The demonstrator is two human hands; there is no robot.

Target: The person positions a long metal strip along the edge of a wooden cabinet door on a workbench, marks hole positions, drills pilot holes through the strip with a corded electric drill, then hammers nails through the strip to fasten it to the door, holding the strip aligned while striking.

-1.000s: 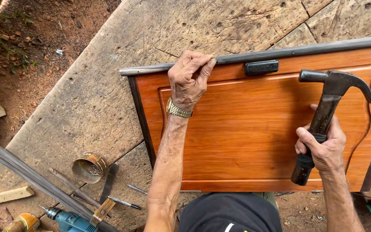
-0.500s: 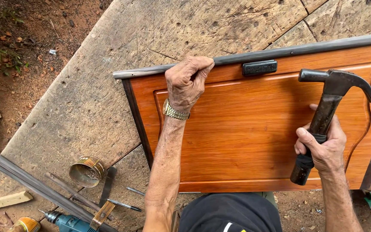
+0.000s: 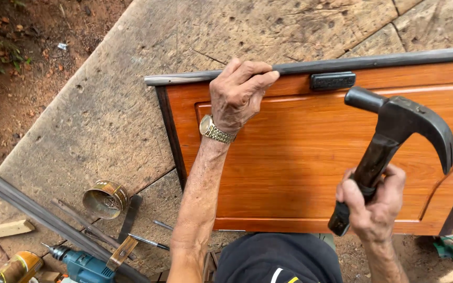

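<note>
Left hand [image 3: 238,93] curled fingers over the grey strip [image 3: 342,65] on top of the orange door panel [image 3: 310,162]. Right hand [image 3: 373,202] fully gripped a black hammer [image 3: 394,136], raised above the panel.

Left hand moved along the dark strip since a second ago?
No. The left hand still grips the dark strip left of the black latch, same gap.
</note>
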